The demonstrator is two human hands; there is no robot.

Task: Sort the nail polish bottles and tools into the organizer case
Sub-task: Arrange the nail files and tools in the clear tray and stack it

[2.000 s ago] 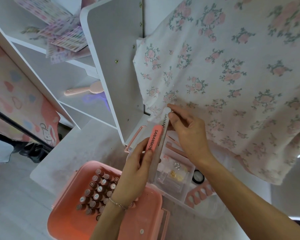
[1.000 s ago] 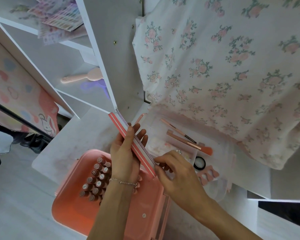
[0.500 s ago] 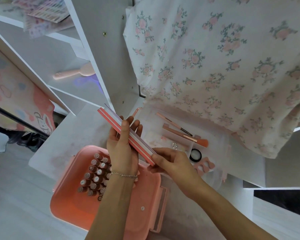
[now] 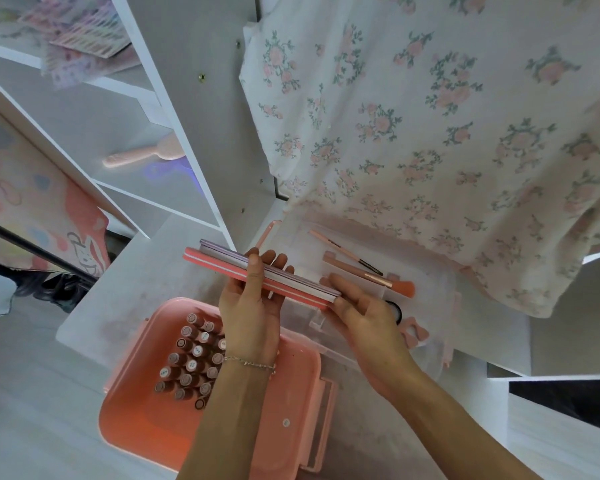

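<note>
Done so far: many nail polish bottles are already stood in rows in the pink case; two brushes and a pink toe separator are laid in the clear tray beside it.
In hand: a stack of nail files is held level above the case and the tray.
Left hand: it is closed around the middle of the stack, thumb on the near edge.
Right hand: the right end of the stack is pinched by it.
Left to do: the files are not yet put down; it is judged that the task is near its end.
Around: a flowered cloth hangs over the far rim of the tray; a white shelf unit stands just behind, with a pink hairbrush on it.
In the way: the cloth edge and the shelf panel are close to the tray, so little room is left for long files.
</note>
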